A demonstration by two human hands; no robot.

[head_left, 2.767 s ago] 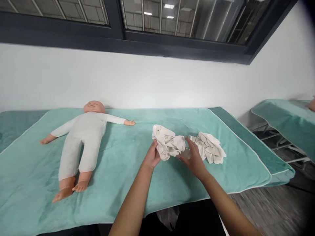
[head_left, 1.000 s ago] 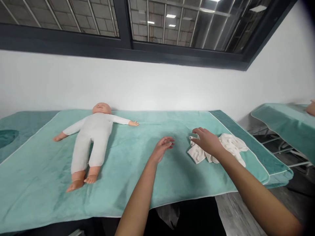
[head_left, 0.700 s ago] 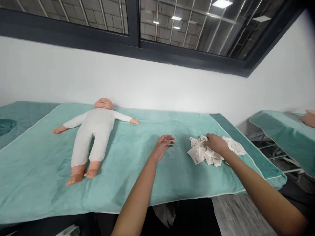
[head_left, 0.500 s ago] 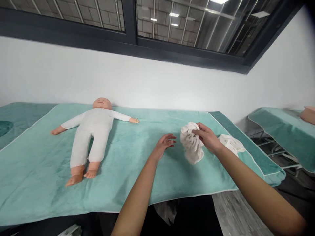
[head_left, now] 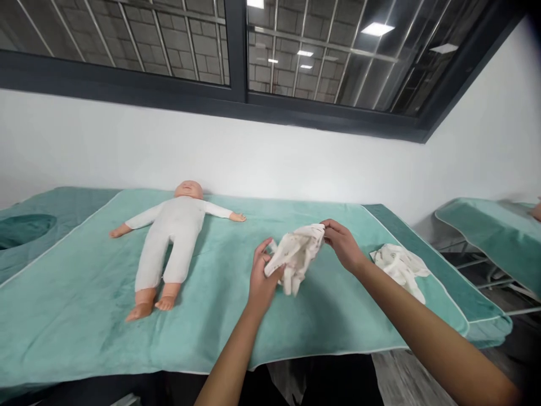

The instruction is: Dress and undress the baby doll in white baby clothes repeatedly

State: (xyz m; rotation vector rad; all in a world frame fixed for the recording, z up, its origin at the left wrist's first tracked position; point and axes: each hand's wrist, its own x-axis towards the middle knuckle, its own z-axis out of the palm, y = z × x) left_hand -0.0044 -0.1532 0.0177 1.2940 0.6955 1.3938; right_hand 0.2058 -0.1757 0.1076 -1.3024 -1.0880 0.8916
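Observation:
Above the bed, a crumpled small white garment with a sparse dark print hangs between my two hands. My left hand is closed on its left side, the thumb in front and some fingers hidden behind the fabric. At the upper right corner, my right hand pinches the edge of the garment. To the left a baby doll lies on its back in a white body and legs, arms spread, feet towards me. A second crumpled white garment lies on the bed, right of my right hand.
A pale green cover lies over the bed, with darker green fabric at both ends. Behind it rises a white wall below a dark-framed window. Another green-covered bed stands at the right.
The garment has moved left and been spread somewhat between my hands. My left hand, empty before, has taken hold of it. The view has shifted slightly.

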